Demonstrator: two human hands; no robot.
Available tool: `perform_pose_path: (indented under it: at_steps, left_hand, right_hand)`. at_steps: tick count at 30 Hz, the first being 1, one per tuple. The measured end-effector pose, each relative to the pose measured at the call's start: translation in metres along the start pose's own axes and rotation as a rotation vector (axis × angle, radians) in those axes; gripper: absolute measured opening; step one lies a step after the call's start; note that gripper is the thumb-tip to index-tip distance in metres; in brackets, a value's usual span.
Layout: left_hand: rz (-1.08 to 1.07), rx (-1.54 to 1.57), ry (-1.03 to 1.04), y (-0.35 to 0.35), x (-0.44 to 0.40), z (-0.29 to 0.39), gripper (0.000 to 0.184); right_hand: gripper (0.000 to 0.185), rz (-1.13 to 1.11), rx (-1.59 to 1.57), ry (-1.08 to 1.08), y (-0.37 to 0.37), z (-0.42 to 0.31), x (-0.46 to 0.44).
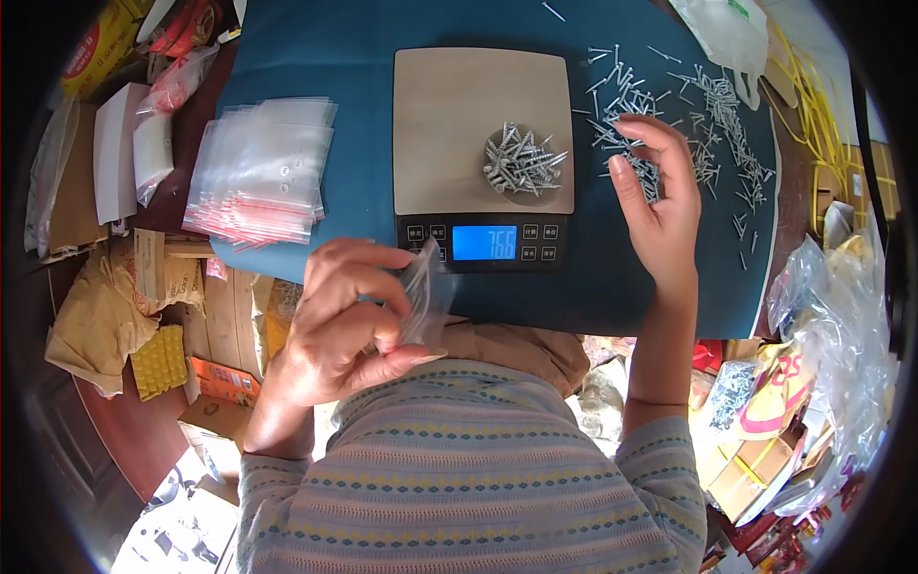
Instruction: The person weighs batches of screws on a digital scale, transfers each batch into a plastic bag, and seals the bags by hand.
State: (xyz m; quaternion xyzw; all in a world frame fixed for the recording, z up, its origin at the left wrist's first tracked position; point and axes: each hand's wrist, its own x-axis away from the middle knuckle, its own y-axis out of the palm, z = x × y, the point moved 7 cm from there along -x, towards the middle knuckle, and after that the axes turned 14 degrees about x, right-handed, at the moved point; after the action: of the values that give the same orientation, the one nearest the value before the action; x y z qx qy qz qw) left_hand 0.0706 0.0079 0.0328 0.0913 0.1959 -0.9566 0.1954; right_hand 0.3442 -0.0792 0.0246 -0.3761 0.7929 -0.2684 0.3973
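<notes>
My left hand (349, 320) pinches a clear plastic zip bag (428, 301) in front of the digital scale (459, 105). My right hand (662, 191) hovers at the right of the scale, thumb and fingers curved apart with nothing visible between them. Below and around its fingertips lie loose silver screws (626, 96). On the right part of the scale's plate sits a small round dish holding a heap of screws (524, 161). The scale's blue display (485, 243) is lit and seems to read 766.
A stack of clear zip bags with red seals (263, 167) lies left of the scale on the blue-green tablecloth (325, 48). More screws (732, 115) spread near the right edge, below a white plastic bag (727, 33). Cardboard, wrappers and boxes crowd both sides.
</notes>
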Motion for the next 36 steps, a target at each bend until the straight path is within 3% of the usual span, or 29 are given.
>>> perform_pose_path:
  at_steps: [6,9,14,15,19,23,27,33,36]
  left_hand:
    - [-0.019,-0.042,-0.016,0.002,-0.013,0.002,0.031]
    - [-0.02,0.007,-0.007,0.006,-0.015,0.004,0.024]
    - [-0.106,0.063,-0.026,0.018,-0.011,-0.001,0.02]
    - [-0.064,0.048,0.06,0.018,-0.013,0.001,0.016]
    - [0.062,0.036,0.074,0.016,-0.023,0.004,0.018]
    - [0.102,0.015,0.027,0.021,-0.038,-0.006,0.019]
    - [0.096,-0.051,0.017,0.036,-0.047,-0.009,0.023]
    - [0.099,-0.072,0.194,0.045,-0.056,0.006,0.025]
    - [0.132,0.024,0.271,0.048,-0.054,-0.003,0.027]
  right_hand:
    - [0.026,-0.041,-0.043,-0.015,0.003,-0.004,0.001]
    - [0.042,-0.15,-0.075,-0.038,0.009,-0.008,0.001]
    - [0.072,-0.266,0.136,-0.143,0.039,-0.023,0.007]
    - [0.077,-0.277,0.154,-0.149,0.048,-0.022,0.009]
    - [0.077,-0.252,0.164,-0.196,0.063,-0.021,0.012]
    - [0.061,-0.259,-0.726,0.089,0.059,-0.023,0.006]
    - [0.054,-0.466,-0.958,0.109,0.041,-0.052,-0.001]
    - [0.043,-0.404,-0.185,-0.318,0.025,-0.095,-0.015]
    - [0.04,-0.251,-0.016,-0.42,0.008,-0.115,-0.016]
